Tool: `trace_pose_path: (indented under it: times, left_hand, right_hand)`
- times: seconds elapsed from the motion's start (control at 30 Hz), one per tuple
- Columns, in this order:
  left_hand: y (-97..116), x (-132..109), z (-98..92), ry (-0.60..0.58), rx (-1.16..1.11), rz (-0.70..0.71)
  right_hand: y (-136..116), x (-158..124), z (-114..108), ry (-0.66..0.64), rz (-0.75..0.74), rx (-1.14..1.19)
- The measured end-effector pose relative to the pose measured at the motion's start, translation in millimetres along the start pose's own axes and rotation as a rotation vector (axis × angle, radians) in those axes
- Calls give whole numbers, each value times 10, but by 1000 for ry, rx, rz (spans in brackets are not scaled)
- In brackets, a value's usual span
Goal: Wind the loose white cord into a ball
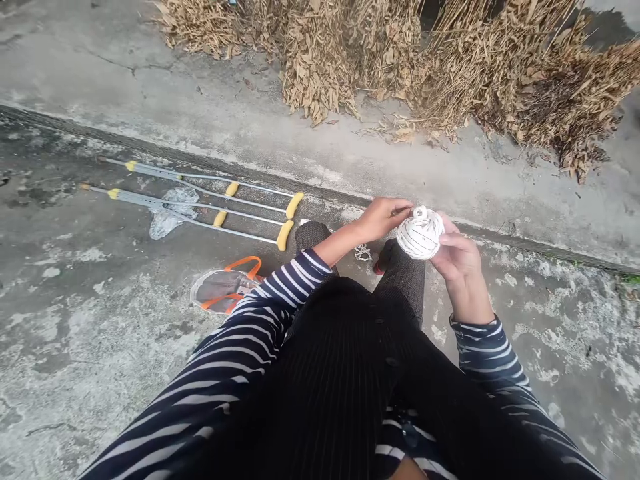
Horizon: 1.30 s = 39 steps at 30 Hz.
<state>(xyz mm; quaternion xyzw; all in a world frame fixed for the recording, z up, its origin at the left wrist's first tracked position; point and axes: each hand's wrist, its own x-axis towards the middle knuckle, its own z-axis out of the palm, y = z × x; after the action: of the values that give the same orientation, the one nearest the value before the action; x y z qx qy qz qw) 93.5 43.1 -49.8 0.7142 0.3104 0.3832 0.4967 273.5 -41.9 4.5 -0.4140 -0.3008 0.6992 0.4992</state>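
Note:
A round bundle of white cord [419,235] with thin dark flecks and a small loop on top is held up above my knees. My right hand [456,257] grips it from the right, thumb across its near side and fingers behind it. At the bundle's upper left edge is my left hand [385,219], its thumb and fingers drawn together in a pinch. What lies between those fingertips, if anything, is too small to make out. Below, a little loose white cord [363,252] lies on the ground between my legs.
Two crutches [250,227] with yellow pads lie on the concrete at the left, a clear plastic bag [173,213] beneath them. Nearer is a bag with orange handles [243,262]. A low concrete ledge [350,157] runs across, with dried plants [320,73] behind.

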Motion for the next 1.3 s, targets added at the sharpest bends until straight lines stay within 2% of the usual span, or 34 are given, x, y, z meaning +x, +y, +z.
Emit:
trace_pose_path:
  times: [0.13, 0.23, 0.4, 0.53, 0.7, 0.83, 0.93, 1.13, 1.23, 1.3]
  left_hand:
    - [-145, 65, 209, 51, -157, -30]
    - [-255, 50, 283, 74, -226, -81]
    - [-337, 7, 278, 50, -323, -191]
    - [-268, 22, 224, 54, -236, -152]
    - [-202, 16, 79, -55, -70, -65]
    - [-221, -33, 2, -132, -224, -175]
    - [-220, -77, 12, -179, -312, -232]
    - [-151, -71, 102, -280, -337, -321]
    - [-77, -91, 99, -308, -454, -367]
    - [-9, -136, 70, -334, -565, -366]
  right_hand:
    - [-78, -38, 31, 6, -26, -92]
    - [-132, -81, 24, 37, -33, -83]
    - [-193, -98, -49, 68, -48, -76]
    - [-210, -80, -151, 58, -73, -60]
    - [-244, -94, -232, 78, -107, -49]
    - [-322, -100, -195, 86, -158, 11]
    - [-398, -83, -139, 103, -187, 15]
    - [-565, -12, 9, 38, -196, -94]
    - [-666, 84, -6, 6, -216, -182]
    - [-705, 178, -65, 31, -241, -256]
